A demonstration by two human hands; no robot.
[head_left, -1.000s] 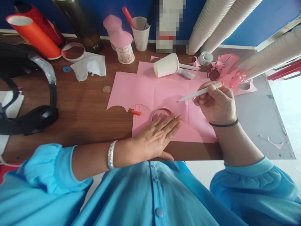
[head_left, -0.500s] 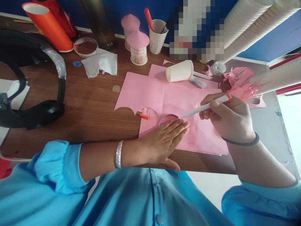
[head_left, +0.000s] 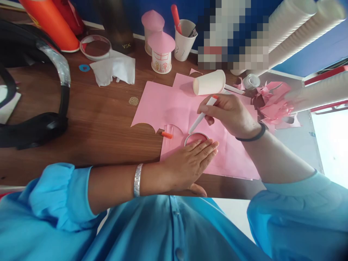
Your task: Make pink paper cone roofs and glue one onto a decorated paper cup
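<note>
You steady a ring (head_left: 196,133) on pink paper (head_left: 163,101), pen (head_left: 201,116) at its rim.
The ring lies on the paper's near part, half hidden under your left hand (head_left: 190,159), spread flat and gripping nothing, seemingly to stop it sliding. Your right hand (head_left: 230,112) pinches the pen, tip down beside the ring's far-left edge, probably to follow it; whether it touches, you can't tell. Leftward sits an orange cap (head_left: 166,135); farther off, a paper cup (head_left: 209,82) lies sideways.

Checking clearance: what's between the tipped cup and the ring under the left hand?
The head view shows the right hand, holding a pen, over pink paper.
</note>
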